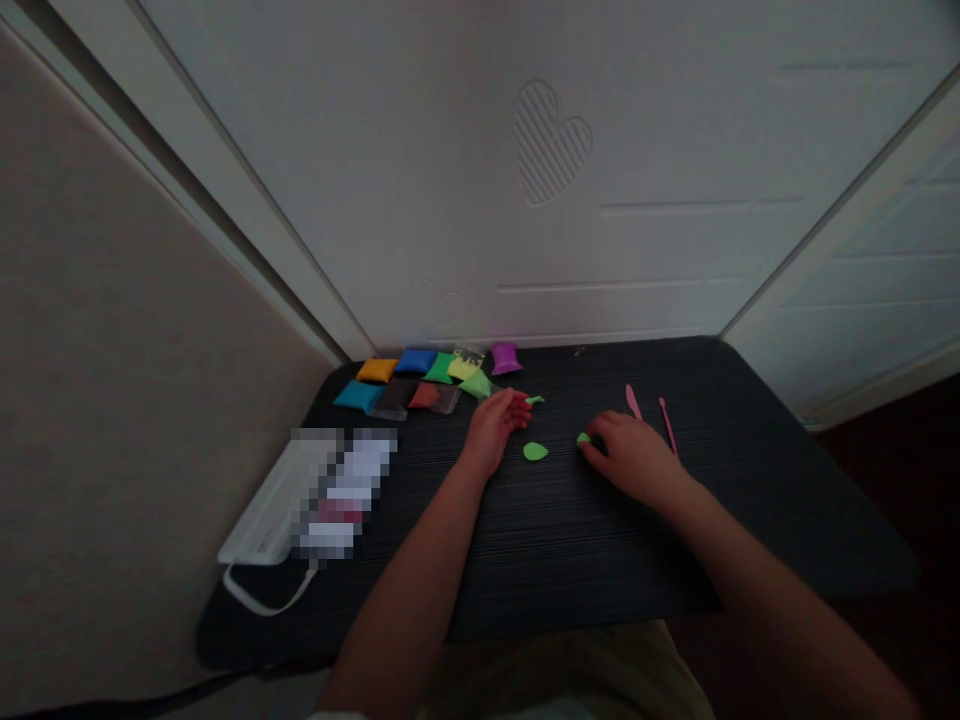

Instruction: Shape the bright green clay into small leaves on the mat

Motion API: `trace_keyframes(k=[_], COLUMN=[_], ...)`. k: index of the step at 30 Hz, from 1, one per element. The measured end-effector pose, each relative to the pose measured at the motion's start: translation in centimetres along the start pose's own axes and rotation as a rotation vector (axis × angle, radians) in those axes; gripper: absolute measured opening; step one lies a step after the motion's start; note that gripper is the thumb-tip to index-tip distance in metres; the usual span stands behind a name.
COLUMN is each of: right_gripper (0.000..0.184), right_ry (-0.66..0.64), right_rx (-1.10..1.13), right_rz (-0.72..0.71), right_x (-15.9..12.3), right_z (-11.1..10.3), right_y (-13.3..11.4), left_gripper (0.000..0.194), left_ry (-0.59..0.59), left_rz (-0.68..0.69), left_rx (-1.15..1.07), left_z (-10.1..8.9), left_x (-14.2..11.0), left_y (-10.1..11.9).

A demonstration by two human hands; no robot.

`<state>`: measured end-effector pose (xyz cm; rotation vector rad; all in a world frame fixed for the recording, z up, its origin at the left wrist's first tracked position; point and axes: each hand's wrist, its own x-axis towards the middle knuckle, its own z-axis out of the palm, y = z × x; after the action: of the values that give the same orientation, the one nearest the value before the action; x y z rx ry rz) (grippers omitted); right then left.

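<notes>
My left hand (495, 428) is closed with its fingers curled, and a thin green clay piece (535, 400) sticks out past the fingertips. On the dark table between my hands lies a flat, teardrop-shaped green clay piece (535, 452). Palm down near the table, my right hand (634, 455) has thumb and fingers drawn together on a small green clay lump (583, 439), mostly covered by the fingers. Just beyond that hand are a pink plastic knife (633, 400) and a thin pink stick tool (667, 424), whose near ends the hand partly hides.
Small bags of coloured clay, among them orange (377, 371), blue (416, 360), teal (358, 395) and purple (505, 358), lie along the back left. A white strapped pouch (270, 510) rests at the left edge. A white panelled door (660, 150) stands behind the table (570, 560).
</notes>
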<state>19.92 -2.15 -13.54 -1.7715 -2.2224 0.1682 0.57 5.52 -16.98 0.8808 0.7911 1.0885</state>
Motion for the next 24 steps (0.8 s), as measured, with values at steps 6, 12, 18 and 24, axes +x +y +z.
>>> trace_keyframes(k=[6, 12, 18, 24], right_gripper=[0.033, 0.05, 0.057, 0.059], right_ry=[-0.004, 0.151, 0.107, -0.075], right_rx=[-0.121, -0.078, -0.135, -0.104], right_rz=[-0.048, -0.068, -0.091, -0.279], right_x=[-4.1, -1.8, 0.1, -3.4], right_z=[0.4, 1.9, 3.5, 2.4], right_y=[0.3, -1.1, -0.4, -1.4], left_gripper=[0.031, 0.032, 0.033, 0.035], left_ry=[0.018, 0.003, 0.009, 0.009], left_rz=[-0.015, 0.0, -0.008, -0.021], left_rx=[0.02, 0.01, -0.056, -0.106], left_z=[0.2, 0.2, -0.2, -0.3], left_x=[0.2, 0.0, 0.0, 0.5], left_y=[-0.2, -0.2, -0.4, -0.5])
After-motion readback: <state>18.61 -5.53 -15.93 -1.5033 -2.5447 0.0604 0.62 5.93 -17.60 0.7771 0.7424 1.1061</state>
